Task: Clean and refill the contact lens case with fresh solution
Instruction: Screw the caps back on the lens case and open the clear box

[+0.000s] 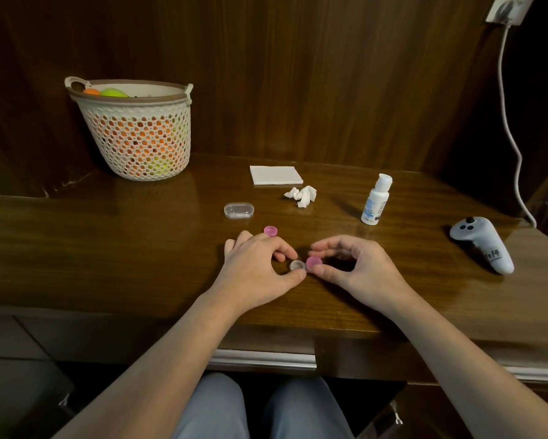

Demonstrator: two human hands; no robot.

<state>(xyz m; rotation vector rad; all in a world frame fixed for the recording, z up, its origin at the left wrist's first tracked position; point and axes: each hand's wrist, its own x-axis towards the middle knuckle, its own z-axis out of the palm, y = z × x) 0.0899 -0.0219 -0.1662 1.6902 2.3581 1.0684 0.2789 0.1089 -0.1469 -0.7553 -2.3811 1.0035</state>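
The small clear contact lens case lies on the wooden table, and my left hand pinches its open left well between thumb and forefinger. My right hand pinches a pink cap at the case's right well. A second pink cap lies loose on the table just beyond my left hand. The white solution bottle stands upright with its cap shut, farther back on the right.
A clear oval plastic box lies behind my hands. A crumpled tissue and a folded white tissue lie farther back. A mesh basket of coloured balls stands back left. A grey controller lies at the right.
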